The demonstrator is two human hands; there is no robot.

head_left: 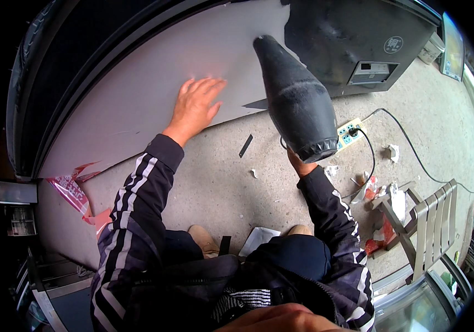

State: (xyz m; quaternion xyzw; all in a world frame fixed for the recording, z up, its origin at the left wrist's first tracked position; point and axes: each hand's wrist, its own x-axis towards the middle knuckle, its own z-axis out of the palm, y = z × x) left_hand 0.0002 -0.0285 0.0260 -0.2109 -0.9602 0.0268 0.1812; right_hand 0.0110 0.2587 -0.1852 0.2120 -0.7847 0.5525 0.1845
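Observation:
A black hair dryer (302, 102) is in my right hand (302, 164), its nozzle raised toward the front of a large box-shaped appliance. The dryer's body hides most of my right fingers. My left hand (195, 106) lies open with fingers spread, against or just over the light grey panel (154, 91) of that front. Right of the dryer, the front is covered by a black surface (336, 41) with a ragged edge where it meets the grey. A torn dark strip hangs low behind the dryer.
A power strip (351, 134) with a plug and black cord lies right on the concrete floor. Beyond it are a wooden slatted chair (436, 221) and torn scraps (380, 191). Red and white torn film (74, 191) hangs at the left. A black strip (245, 145) lies between my arms.

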